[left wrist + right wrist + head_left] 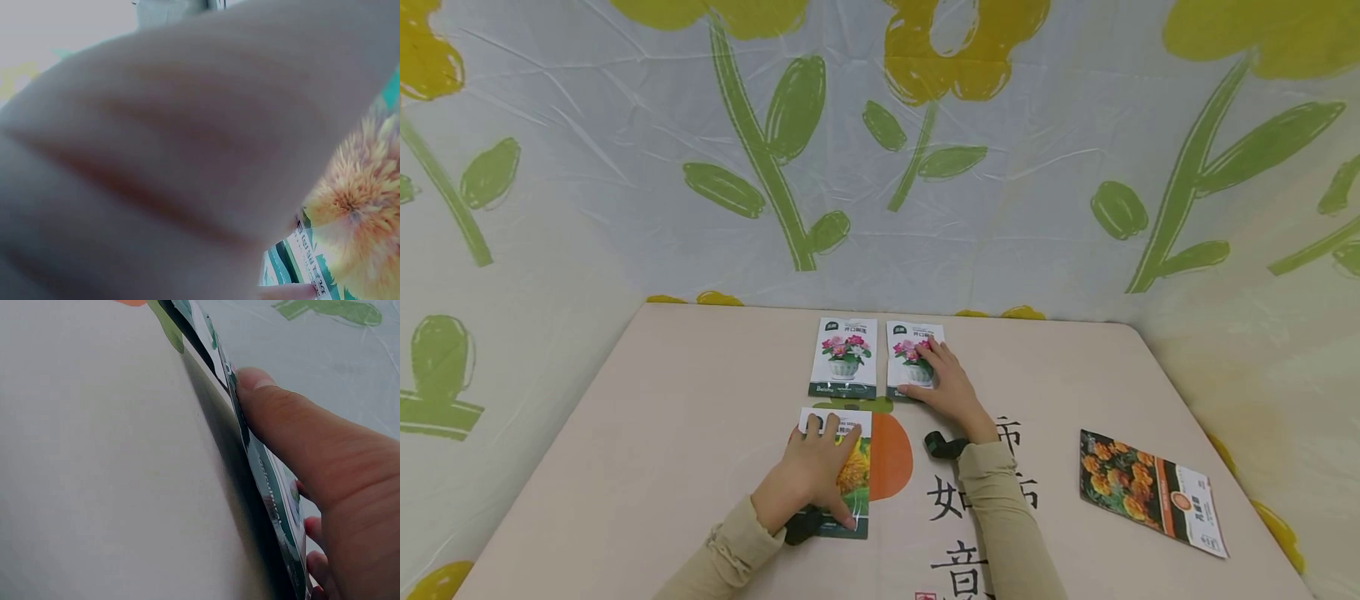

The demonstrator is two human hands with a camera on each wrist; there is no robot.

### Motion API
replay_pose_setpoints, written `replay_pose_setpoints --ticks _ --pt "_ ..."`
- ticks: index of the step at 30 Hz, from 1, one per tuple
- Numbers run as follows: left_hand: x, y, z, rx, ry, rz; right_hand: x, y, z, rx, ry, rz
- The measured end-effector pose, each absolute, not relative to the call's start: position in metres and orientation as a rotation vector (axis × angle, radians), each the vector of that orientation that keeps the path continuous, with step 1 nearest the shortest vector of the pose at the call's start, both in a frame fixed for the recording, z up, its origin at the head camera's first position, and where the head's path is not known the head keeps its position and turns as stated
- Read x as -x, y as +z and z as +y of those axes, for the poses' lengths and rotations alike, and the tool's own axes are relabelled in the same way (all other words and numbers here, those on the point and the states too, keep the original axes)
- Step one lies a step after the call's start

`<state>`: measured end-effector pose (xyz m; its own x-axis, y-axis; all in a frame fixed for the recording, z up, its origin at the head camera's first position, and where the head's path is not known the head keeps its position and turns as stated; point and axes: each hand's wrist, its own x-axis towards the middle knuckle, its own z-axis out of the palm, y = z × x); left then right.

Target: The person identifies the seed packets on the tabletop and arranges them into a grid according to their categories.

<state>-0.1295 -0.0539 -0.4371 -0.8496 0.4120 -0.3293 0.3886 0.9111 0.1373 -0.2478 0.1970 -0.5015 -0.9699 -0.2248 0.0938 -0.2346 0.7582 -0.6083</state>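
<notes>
My left hand [811, 471] lies spread over a seed packet with a yellow, shaggy flower [860, 473], fingertips near its top edge and thumb at its lower right. In the left wrist view, that flower picture [357, 203] shows beside the blurred hand. My right hand [952, 390] rests on a white seed packet with pink potted flowers [910, 343], thumb near the lower edge and fingers reaching up its right side. The right wrist view shows the thumb [281, 419] pressing on this packet [265, 481]. A matching packet [844, 358] lies to its left, untouched.
An orange-flower seed packet [1152, 492] lies slanted at the table's right side. The pale table [700, 400] carries printed black characters and an orange shape [891, 457]. Flower-printed cloth [1000, 233] stands behind and at both sides.
</notes>
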Motion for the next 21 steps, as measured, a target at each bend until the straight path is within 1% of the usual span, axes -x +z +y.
replay_pose_setpoints --ticks 21 --pt "0.1275 -0.4375 -0.0546 -0.599 0.108 2.723 0.2485 -0.5034 0.1965 -0.378 1.017 -2.935"
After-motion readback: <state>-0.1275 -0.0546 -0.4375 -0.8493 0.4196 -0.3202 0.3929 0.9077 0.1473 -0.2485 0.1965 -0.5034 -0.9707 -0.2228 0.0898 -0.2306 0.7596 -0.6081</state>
